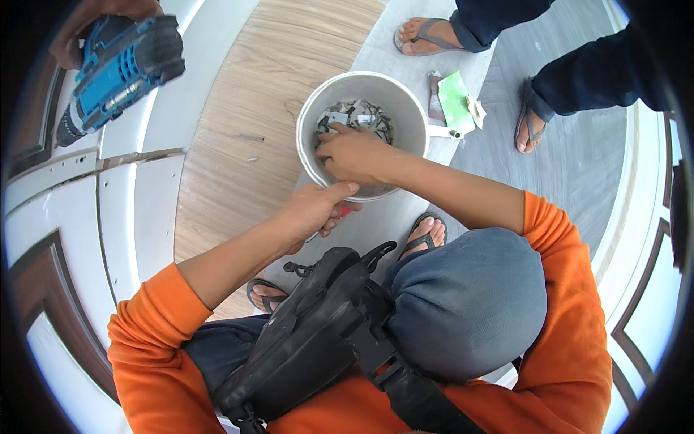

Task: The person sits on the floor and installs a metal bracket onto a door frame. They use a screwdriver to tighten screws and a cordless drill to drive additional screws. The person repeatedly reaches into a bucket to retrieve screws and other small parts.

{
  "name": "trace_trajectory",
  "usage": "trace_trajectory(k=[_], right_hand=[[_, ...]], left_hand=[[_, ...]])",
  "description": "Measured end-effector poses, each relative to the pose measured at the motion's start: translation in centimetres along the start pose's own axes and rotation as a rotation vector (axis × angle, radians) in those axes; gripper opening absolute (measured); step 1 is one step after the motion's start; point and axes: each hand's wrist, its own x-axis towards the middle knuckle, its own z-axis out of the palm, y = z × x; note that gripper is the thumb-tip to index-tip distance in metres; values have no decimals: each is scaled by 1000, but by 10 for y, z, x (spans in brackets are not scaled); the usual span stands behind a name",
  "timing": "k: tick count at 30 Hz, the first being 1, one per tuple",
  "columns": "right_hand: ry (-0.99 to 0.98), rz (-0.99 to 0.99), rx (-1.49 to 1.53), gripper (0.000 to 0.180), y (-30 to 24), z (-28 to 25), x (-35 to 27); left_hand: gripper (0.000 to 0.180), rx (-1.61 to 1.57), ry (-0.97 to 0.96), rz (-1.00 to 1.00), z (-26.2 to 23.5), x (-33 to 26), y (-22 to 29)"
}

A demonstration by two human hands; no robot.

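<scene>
White handled pail [413, 119], mouth up on the floor [571, 166], its handle [439, 132] pointing right along its long axis.
Left hand [312, 212] wraps a red-handled tool [345, 212] beside the pail; right hand [358, 155] dips among small metal pieces [374, 117] inside, its grip partly hidden: cannot tell.

Right hand [354, 153] dipped into white pot [413, 123]

Small loose parts [358, 114] at the bottom of the pot are touched by the right hand's fingers. At the near rim, a red item [345, 212] (mostly hidden by the fingers) is held in the left hand [316, 213]. To the right, a green packet [454, 101] is seen beside the pot's handle [441, 132]. At upper left, a blue cordless drill [119, 76] is gripped by another person's hand [69, 40]. A black bag [311, 347] is worn across the front.
</scene>
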Motion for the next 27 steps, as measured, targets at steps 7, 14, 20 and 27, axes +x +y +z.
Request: trace_trajectory(k=[7,14,20,27], right_hand=[[66,5,234,38,-30,-69,-24],[-20,-75,-7,29,-99,-137,-48],[-16,-409,-251,26,-161,-172,-53],[-51,-595,-310,26,-225,-173,-52]], left_hand=[[23,260,-171,74,-15,0,-15],[35,721,-344,199,-54,-35,-11],[27,730,-269,213,-96,-84,-10],[25,766,-85,253,-120,-102,-25]])
